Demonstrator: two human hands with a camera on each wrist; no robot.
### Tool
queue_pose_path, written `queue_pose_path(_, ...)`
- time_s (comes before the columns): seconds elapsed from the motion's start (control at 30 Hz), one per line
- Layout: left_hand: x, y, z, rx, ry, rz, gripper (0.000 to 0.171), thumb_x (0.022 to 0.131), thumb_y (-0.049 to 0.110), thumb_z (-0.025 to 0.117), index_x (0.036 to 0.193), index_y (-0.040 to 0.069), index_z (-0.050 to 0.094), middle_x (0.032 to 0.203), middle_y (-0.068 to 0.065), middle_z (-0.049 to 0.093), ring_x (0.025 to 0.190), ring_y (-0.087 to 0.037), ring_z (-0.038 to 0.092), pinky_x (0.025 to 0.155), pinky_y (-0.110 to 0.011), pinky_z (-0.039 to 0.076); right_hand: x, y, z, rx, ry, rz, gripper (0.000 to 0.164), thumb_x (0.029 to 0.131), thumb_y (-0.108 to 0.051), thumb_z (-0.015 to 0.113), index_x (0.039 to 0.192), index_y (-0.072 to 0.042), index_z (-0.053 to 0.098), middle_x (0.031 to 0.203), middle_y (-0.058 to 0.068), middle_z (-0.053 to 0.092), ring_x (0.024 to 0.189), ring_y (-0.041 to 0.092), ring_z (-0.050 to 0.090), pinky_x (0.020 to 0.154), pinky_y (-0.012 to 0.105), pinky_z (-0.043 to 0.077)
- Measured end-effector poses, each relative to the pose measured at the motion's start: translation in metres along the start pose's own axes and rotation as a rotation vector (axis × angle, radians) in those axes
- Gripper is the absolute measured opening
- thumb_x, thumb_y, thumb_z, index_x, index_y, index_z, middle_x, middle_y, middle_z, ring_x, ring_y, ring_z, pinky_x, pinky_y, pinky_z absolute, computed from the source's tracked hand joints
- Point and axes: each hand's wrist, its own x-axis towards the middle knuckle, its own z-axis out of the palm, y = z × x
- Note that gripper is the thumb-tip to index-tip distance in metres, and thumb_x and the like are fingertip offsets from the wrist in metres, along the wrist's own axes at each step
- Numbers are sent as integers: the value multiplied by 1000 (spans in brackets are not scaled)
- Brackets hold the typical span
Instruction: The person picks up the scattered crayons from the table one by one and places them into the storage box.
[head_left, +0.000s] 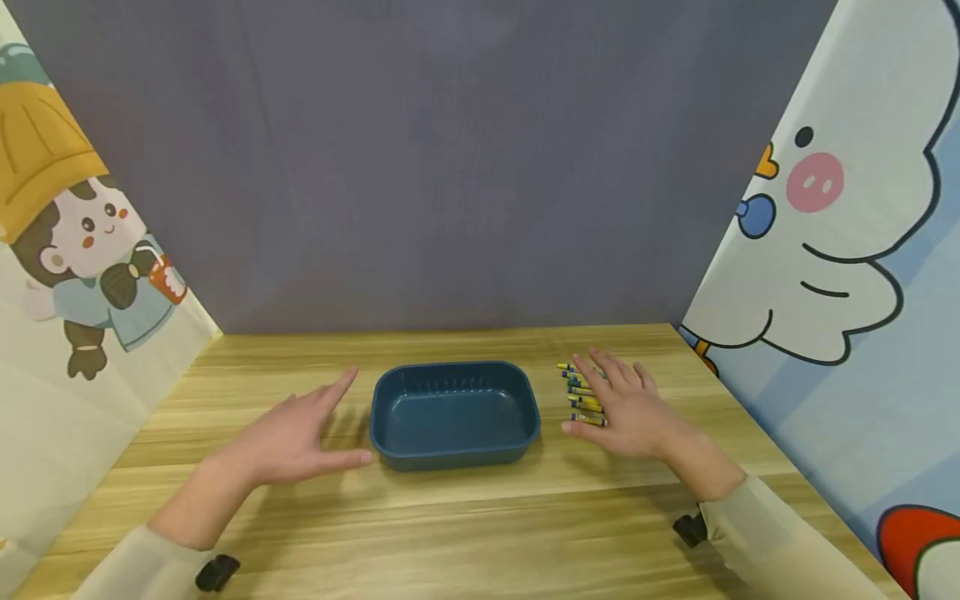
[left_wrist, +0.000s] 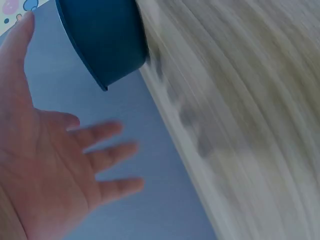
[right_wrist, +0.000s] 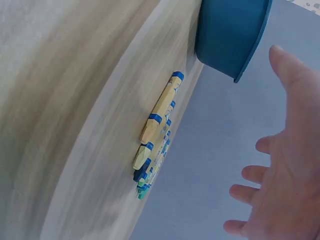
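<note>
A dark blue rectangular basin [head_left: 453, 457] with rounded corners stands on the wooden table, nothing showing inside it. Left of it hovers my left hand [head_left: 288, 437], fingers spread and thumb pointing at the basin's near left corner. Several crayons [head_left: 587, 420] lie side by side in a row to the right of the basin, mostly yellow with blue bands. Above them my right hand [head_left: 633, 408] is held with fingers apart, hiding part of the row in the head view. The right wrist view shows the crayons [right_wrist: 162, 107] on the table and the palm raised over them, holding nothing.
The wooden table [head_left: 420, 542] ends at a grey back wall [head_left: 450, 167]. Cartoon-printed side panels rise at the left [head_left: 45, 400] and the right [head_left: 915, 400]. A small black device [head_left: 217, 572] sits at the left cuff, another [head_left: 690, 528] at the right.
</note>
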Motion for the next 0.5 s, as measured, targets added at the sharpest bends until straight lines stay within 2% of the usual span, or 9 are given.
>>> queue_pose_path(0.1, 6, 0, 4, -117, -66, 7, 121, 95, 81, 66, 179, 20, 4, 164, -23, 55, 138, -49, 64, 113, -70, 48, 0, 2, 1, -1, 34, -17, 102, 102, -70, 64, 176, -14, 23, 178, 24, 28, 158, 55, 35, 122, 81, 23)
queue_pose_path(0.17, 12, 1, 7, -178, -111, 4, 119, 97, 79, 65, 179, 24, -1, 166, -21, 53, 140, -48, 64, 112, -67, 51, 0, 2, 1, 2, 50, -20, 100, 102, -69, 65, 175, -13, 25, 175, 25, 32, 155, 56, 39, 121, 80, 27)
queue_pose_path(0.4, 31, 3, 18, -225, -177, -19, 118, 98, 79, 63, 179, 24, -3, 174, -22, 42, 150, -47, 54, 118, -66, 46, 2, 6, 1, 1, 46, -3, 102, 102, -70, 64, 176, -13, 23, 174, 25, 34, 153, 56, 42, 122, 79, 29)
queue_pose_path(0.5, 35, 4, 21, -234, -203, -37, 121, 97, 79, 64, 178, 22, -5, 172, -26, 41, 148, -47, 56, 117, -66, 47, 2, 10, 4, 10, 46, -1, 101, 103, -69, 63, 176, -12, 24, 173, 25, 36, 152, 57, 43, 121, 79, 30)
